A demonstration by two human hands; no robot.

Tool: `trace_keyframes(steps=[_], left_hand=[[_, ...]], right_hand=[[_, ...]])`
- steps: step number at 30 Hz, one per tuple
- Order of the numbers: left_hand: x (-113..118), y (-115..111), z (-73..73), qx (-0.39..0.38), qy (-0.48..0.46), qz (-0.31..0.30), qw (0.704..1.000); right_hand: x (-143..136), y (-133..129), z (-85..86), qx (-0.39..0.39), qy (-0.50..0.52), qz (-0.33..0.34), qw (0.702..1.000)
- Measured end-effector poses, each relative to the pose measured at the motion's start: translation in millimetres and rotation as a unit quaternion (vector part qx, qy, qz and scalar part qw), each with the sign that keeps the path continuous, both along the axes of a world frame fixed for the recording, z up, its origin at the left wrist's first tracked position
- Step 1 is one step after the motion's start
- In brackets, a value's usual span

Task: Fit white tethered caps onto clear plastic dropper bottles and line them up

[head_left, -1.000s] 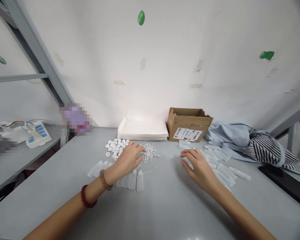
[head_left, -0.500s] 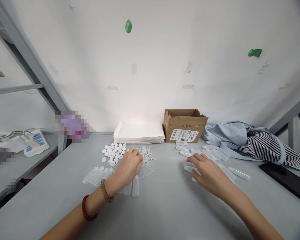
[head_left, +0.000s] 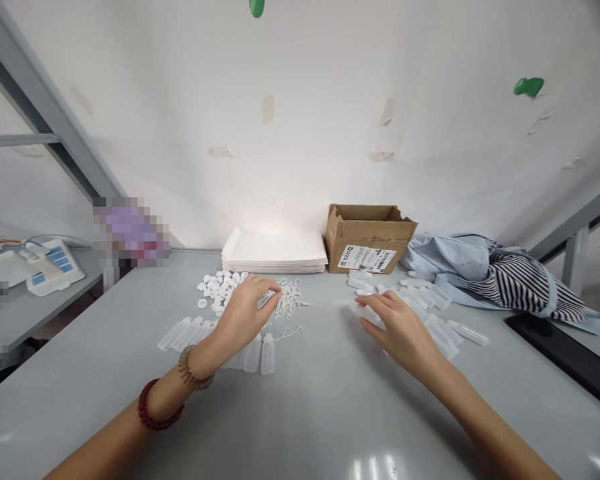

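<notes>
The left hand [head_left: 245, 308] curls beside white cords [head_left: 289, 297] on the grey table [head_left: 313, 407]; the right hand [head_left: 397, 328] arches by translucent tubes [head_left: 441, 337]. Whether either grips anything cannot be told. The cords look limp, best pinched at an end; the tubes, likely light and slippery, suit mid-body holds.

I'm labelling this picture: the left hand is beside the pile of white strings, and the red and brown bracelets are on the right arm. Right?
Not quite: the head view shows the red bracelet and brown bracelet on the left arm. The left hand is indeed beside the pile of white strings.
</notes>
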State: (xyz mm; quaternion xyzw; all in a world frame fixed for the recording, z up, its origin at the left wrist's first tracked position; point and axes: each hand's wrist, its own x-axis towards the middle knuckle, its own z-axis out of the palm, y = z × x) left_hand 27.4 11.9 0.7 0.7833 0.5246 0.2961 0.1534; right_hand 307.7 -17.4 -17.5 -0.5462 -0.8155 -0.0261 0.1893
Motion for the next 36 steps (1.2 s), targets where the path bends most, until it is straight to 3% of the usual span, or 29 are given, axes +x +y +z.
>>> trace_keyframes(steps=[3, 7, 10, 13, 21, 27, 36], left_hand=[[-2.2, -8.9, 13.2, -0.067, -0.098, 0.027, 0.993], [-4.2, -15.9, 23.1, -0.213, -0.352, 0.008, 0.911], [-3.7, -16.9, 24.0, -0.266, -0.417, -0.034, 0.869], [-3.1, -16.4, 22.4, -0.286, -0.436, -0.052, 0.852], [-2.2, -13.5, 16.4, -0.224, -0.470, -0.015, 0.854], [-2.6, -9.9, 10.6, 0.025, -0.416, 0.110, 0.902], [-9.8, 10.5, 0.1, -0.085, -0.463, 0.096, 0.877]], right_hand=[[-12.5, -4.7, 0.1, 0.093, 0.104, 0.043, 0.989], [-25.7, -12.8, -0.2, 0.148, 0.159, 0.075, 0.973], [-30.8, -18.0, -1.2, 0.159, 0.175, 0.079, 0.968], [-33.7, -21.9, -2.5, 0.161, 0.183, 0.087, 0.966], [-38.5, -27.5, -0.6, 0.165, 0.182, 0.112, 0.963], [-41.8, -29.7, 1.6, 0.179, 0.181, 0.128, 0.958], [-42.2, -33.3, 2.7, 0.171, 0.200, 0.144, 0.954]])
